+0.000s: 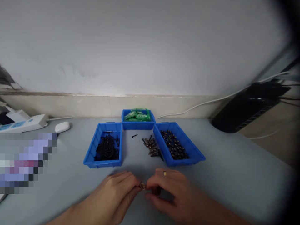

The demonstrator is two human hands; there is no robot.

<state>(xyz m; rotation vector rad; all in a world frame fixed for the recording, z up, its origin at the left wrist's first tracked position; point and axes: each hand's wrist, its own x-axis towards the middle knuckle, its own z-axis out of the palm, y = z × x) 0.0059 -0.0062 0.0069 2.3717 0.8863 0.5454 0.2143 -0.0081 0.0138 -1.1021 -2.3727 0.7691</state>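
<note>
I see left hand (pixel 117 192) and right hand (pixel 167 190) both pinched shut on one brass screw (pixel 142 185); slip risk, it rolls under loose pile (pixel 152 147) just ahead.

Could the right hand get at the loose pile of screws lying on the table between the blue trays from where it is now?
Probably yes. The right hand sits just in front of the loose screws, with only bare table between. But its fingertips pinch a small brass piece together with the left hand.
</note>
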